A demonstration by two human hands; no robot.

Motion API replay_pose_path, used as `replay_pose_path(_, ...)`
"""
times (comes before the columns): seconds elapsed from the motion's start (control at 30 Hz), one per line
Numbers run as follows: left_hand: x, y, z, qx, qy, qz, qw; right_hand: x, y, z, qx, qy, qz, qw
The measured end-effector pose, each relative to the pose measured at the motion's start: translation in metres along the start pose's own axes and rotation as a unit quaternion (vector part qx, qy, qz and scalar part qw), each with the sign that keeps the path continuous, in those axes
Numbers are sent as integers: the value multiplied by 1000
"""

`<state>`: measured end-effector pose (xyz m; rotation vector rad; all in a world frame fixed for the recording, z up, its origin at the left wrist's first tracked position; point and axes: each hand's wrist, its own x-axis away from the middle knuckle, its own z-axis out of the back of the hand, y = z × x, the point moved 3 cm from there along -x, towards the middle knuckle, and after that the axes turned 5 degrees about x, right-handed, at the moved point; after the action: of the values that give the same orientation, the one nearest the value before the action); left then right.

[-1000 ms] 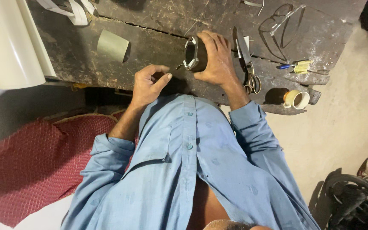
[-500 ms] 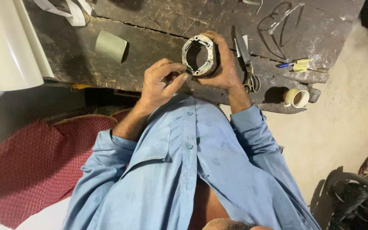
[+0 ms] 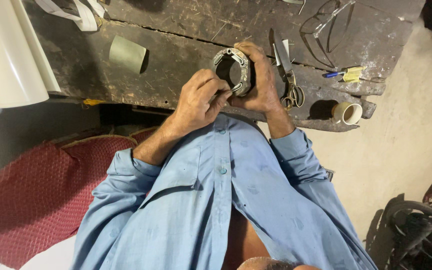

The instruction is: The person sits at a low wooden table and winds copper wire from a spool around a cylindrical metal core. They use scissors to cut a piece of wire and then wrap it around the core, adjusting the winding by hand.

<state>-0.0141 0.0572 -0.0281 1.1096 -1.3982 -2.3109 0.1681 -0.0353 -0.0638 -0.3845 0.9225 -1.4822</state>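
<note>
Metal, ring-shaped and hollow, the part (image 3: 232, 70) sits in my right hand (image 3: 261, 80), whose fingers wrap its far side and tilt the open face toward me, presumably so the rim can be seen and worked. My left hand (image 3: 198, 97) is pinched at the near rim; whether it holds anything small I cannot tell. Both hover just over the near edge of the dark, scarred worktop (image 3: 176, 45). Scissors (image 3: 288, 75) lie just right of the right hand, a small cup (image 3: 347, 113) farther right, a greenish sleeve (image 3: 127, 54) off to the left.
</note>
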Motion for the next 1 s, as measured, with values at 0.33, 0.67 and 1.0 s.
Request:
replay_pose_path(0.33, 20, -26, -6, -5, -12, 63, 998, 7, 1, -10, 65, -27, -66, 995)
replay_pose_path(0.67, 51, -77, 5, -11, 55, 196, 979, -23, 20, -40, 313, -133, -5, 940)
replay_pose_path(1.0, 28, -63, 18, -291, 3, 64, 955, -14, 28, 8, 280, -106, -3, 954)
